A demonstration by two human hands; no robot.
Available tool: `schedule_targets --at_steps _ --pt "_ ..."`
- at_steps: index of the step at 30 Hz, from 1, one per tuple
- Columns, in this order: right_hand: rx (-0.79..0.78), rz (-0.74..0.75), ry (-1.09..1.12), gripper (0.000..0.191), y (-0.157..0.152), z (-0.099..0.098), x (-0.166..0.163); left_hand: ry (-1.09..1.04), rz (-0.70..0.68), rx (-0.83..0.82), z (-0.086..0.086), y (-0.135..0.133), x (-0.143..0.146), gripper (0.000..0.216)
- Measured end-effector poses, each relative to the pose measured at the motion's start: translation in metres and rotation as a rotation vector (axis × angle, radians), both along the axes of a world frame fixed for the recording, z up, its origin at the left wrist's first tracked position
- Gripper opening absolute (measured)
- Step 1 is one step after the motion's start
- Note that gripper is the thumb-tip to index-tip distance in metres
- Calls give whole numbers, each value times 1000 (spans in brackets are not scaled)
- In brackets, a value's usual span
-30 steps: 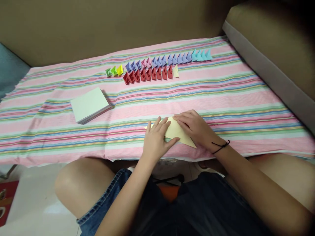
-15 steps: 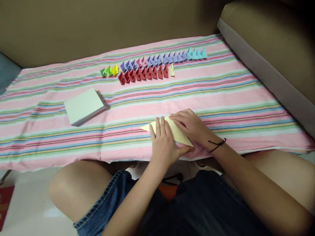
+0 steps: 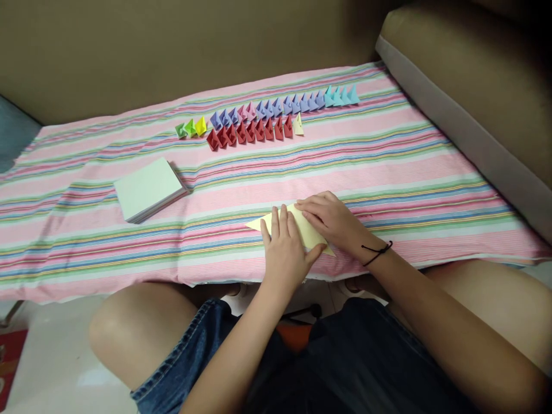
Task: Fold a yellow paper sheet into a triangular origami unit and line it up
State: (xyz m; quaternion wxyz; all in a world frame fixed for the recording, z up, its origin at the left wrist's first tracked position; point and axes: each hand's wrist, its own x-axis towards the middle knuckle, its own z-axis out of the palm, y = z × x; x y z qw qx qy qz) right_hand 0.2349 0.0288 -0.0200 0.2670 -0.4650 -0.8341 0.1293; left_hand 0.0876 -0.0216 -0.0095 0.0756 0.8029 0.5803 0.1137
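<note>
A pale yellow sheet of paper [image 3: 309, 231], folded into a triangle, lies on the striped cloth close to its front edge. Across its middle my left hand [image 3: 285, 247] rests flat with fingers spread, its thumb on the paper near the right-hand corner. My right hand [image 3: 334, 219], a thin black cord bracelet on its wrist, has its bent fingers together on the paper's upper edge. The two hands cover part of the sheet.
A stack of pale paper [image 3: 150, 187] sits to the left. Farther back stand rows of small folded paper pieces, with several red ones [image 3: 250, 133] in front and a cream one [image 3: 298, 125] at their right end. A padded armrest [image 3: 470, 103] borders the right side.
My left thumb has slid up from the paper's lower right corner onto its surface, so that corner now shows. My right hand stays at the upper edge. The view has shifted slightly.
</note>
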Motion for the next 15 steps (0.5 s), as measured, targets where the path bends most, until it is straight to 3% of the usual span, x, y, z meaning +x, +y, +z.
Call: schedule_targets --at_steps 12,15 --pt "23 10 18 33 0 1 0 27 20 -34 1 -2 11 125" --pt "4 25 71 33 2 1 3 16 -15 -52 4 -2 7 126"
